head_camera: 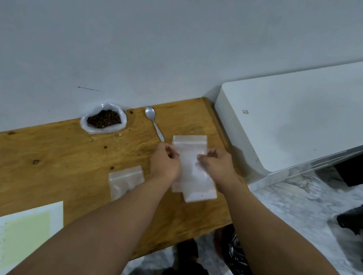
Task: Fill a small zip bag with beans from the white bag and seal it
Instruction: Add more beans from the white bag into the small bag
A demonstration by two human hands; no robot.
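**Zip bag pinched by 2 hands**

Small zip bag (191, 174) at the right side of the table (54, 153), over other clear bags. Left hand (166, 161) grip clamped on its left edge, right hand (217, 164) grip clamped on its right. Spoon (154, 122) just beyond. White bag (105, 118) open by the wall, beans (104, 118) showing. Paper (17, 235) at the near-left corner.
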